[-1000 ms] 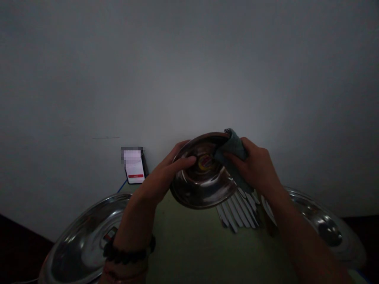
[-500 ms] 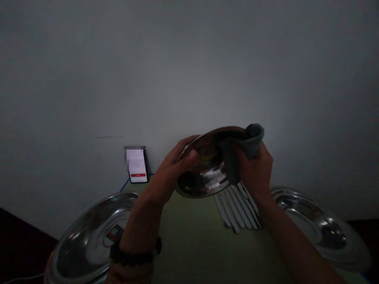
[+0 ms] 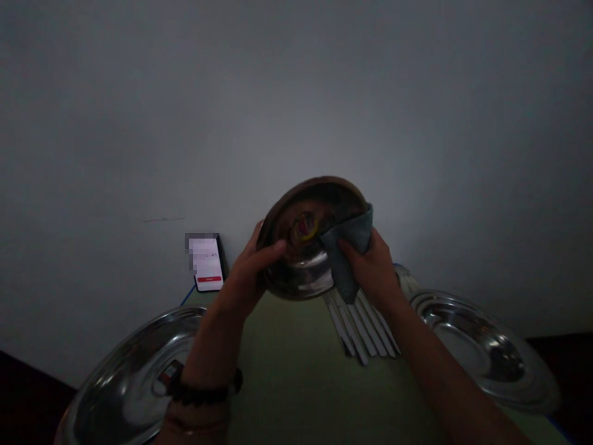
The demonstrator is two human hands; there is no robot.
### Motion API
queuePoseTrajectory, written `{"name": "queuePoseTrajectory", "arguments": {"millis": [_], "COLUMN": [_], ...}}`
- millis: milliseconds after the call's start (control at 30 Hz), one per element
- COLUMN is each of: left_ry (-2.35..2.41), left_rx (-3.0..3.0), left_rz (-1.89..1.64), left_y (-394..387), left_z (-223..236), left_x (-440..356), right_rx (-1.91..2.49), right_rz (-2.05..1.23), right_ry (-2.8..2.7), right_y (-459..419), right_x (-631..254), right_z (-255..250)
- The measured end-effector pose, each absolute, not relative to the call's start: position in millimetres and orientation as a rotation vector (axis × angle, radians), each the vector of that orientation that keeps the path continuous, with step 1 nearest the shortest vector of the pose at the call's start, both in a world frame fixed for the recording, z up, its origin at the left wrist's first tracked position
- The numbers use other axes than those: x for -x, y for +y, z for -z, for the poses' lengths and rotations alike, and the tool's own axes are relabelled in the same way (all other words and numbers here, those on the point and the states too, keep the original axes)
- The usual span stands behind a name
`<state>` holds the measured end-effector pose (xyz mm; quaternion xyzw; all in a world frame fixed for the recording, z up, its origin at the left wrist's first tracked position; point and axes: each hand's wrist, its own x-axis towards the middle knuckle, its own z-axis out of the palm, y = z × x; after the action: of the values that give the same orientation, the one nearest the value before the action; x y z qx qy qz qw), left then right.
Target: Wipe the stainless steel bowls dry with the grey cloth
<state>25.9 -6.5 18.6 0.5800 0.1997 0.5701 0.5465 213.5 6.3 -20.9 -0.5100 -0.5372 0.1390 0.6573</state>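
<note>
A shiny metal bowl (image 3: pixel 301 275) is held up over the table, tilted so that its inside faces me; a small round yellow and red mark shows at its centre. My left hand (image 3: pixel 245 272) grips the bowl's left rim, thumb inside and fingers behind. In my right hand (image 3: pixel 375 266) is a folded grey-green cloth (image 3: pixel 345 247), pressed over the bowl's right rim, with the thumb on the inner side. The fingers behind the bowl are hidden.
Several metal cutlery handles (image 3: pixel 361 330) lie on the greenish table (image 3: pixel 296 383) below the bowl. A large metal dish (image 3: pixel 115 377) stands at the left, another metal dish (image 3: pixel 482 352) at the right. A lit phone (image 3: pixel 207 262) leans against the wall (image 3: pixel 296 93).
The bowl has moved left and a little up, and its inside is turned more towards me. My right hand and the cloth have shifted left with it.
</note>
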Motion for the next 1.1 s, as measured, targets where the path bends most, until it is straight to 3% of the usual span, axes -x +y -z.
{"name": "queuePoseTrajectory", "arguments": {"millis": [400,600,900,1100], "left_ry": [0.839,0.873,0.651,0.405], "left_rx": [-1.918,-2.001,-1.800,-1.612], "left_rz": [-0.824,-0.846,-1.088,-1.384], "left_y": [-28,-24,-14,-10], "left_z": [-37,-35,-26,-12], "left_x": [-14,-20,-18,-46], "right_rx": [0.951,0.929,1.184,1.064], "right_rz": [0.365,0.467,0.101,-0.410], "right_ry": [-1.779,-1.599,-1.228,-0.970], "right_y": [-17,-12,2,19], "right_x": [-234,-228,-220,-207], "right_z": [-4,4,16,37]}}
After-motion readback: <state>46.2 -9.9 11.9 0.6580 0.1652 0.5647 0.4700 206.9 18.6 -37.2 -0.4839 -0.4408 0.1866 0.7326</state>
